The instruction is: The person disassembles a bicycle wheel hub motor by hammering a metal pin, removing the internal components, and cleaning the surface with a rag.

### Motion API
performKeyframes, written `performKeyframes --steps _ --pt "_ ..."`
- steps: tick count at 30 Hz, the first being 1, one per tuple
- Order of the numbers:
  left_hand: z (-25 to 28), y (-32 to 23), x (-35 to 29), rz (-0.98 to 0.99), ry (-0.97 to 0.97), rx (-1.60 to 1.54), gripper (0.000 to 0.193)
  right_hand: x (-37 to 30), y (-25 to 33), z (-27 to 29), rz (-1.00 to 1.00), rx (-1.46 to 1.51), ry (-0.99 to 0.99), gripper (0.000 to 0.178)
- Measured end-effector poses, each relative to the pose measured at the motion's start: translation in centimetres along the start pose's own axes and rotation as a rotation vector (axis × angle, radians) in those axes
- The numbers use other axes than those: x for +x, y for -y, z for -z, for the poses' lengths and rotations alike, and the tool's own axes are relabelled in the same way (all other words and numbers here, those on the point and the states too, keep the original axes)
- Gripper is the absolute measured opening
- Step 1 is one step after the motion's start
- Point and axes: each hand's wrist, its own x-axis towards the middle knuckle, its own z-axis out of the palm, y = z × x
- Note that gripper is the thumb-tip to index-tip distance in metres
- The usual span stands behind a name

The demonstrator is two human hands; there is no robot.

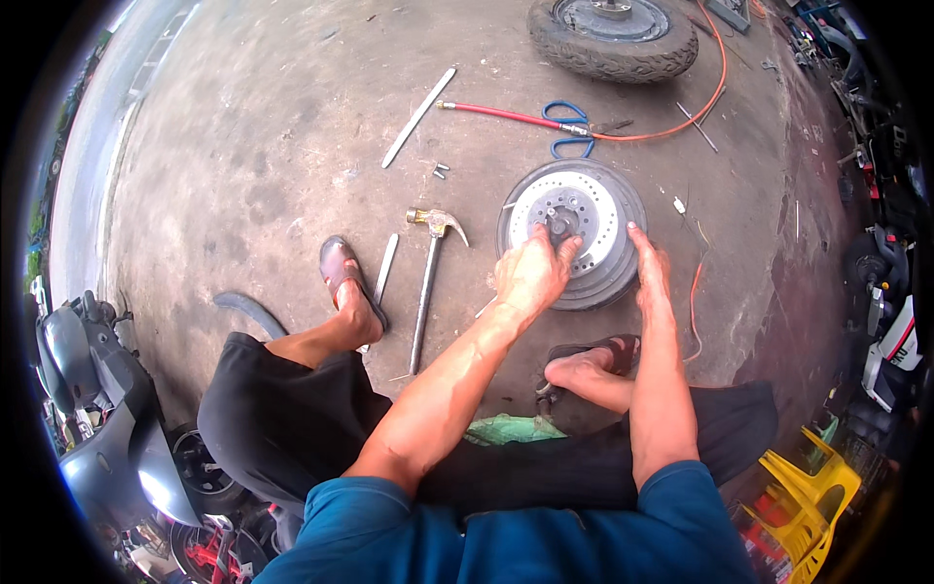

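The wheel rim [592, 216], likely heavy and stiff, is best edge-held, flanked at three o'clock by the uncurled right hand [652, 270], the left hand's [533, 276] grip at the hub [561, 223] unclear.

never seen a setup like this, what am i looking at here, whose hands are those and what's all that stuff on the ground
There's no robot here: it's one person working with two bare hands. The single picture comes from a wide fisheye camera on their head, looking down, so straight edges bend toward the rim and the forearms rise from the lower edge.

A wheel with a silver, hole-dotted disc lies on the ground. The left hand has its fingers at the wheel's middle; whether they grip anything there is hard to tell. The right hand is open at the wheel's right edge.

Around it lie a claw hammer, a long flat bar, a red hose and, farther off, a tyre.
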Motion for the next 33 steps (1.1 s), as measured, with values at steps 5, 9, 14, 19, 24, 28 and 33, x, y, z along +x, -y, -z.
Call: performKeyframes --steps 5,9,14,19,24,28,33 --pt "-0.1 2.9 -0.3 -0.043 0.035 -0.120 0.067 -1.5 -3.0 -2.7 0.067 0.103 -0.229 0.095" --pt "-2.1 5.3 -1.7 -0.061 0.080 -0.096 0.081 -2.3 -4.4 -2.6 0.033 0.051 -0.291 0.090" --pt "-3.8 7.1 -2.5 -0.120 0.007 -0.224 0.075 -3.5 -4.8 -3.2 0.151 0.072 -0.425 0.085" --pt "-3.9 6.5 -3.1 -0.163 -0.011 -0.474 0.058 -3.8 -4.7 -3.1 0.131 0.047 -0.462 0.086" --pt "-2.4 5.9 -2.0 -0.209 0.043 -0.259 0.053 -3.2 -4.7 -3.1 0.113 0.069 -0.446 0.083" --pt "-2.1 7.1 -1.6 -0.323 0.112 -0.458 0.054 -3.0 -4.6 -3.5 0.132 0.058 -0.468 0.081" --pt "1.4 11.3 -1.1 0.087 -0.312 -0.917 0.058 -2.9 -3.9 -3.5 0.127 0.047 -0.513 0.070"
